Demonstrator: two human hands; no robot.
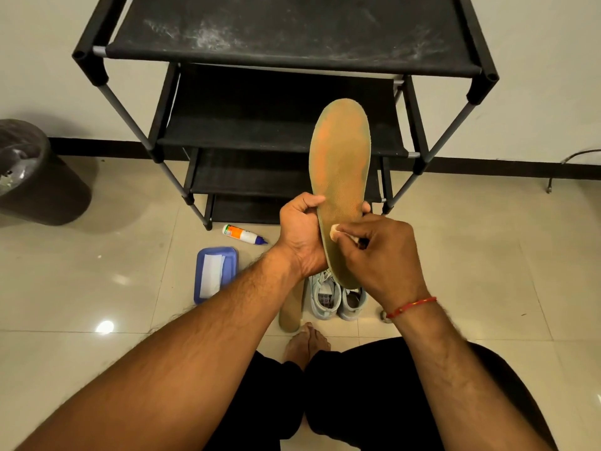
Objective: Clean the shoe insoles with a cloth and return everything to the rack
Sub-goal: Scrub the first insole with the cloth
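Mid-clean: left hand (300,236) grips insole (341,177) upright in the air in front of rack (286,43), right hand (383,258) pinches small cloth (335,231) against its lower half. Second insole (291,307) and shoes (338,297) sit on floor below, likely not returned yet

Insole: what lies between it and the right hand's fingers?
A small pale cloth, pinched by the fingers of the right hand against the insole; the left hand grips the insole. Seen in the head view.
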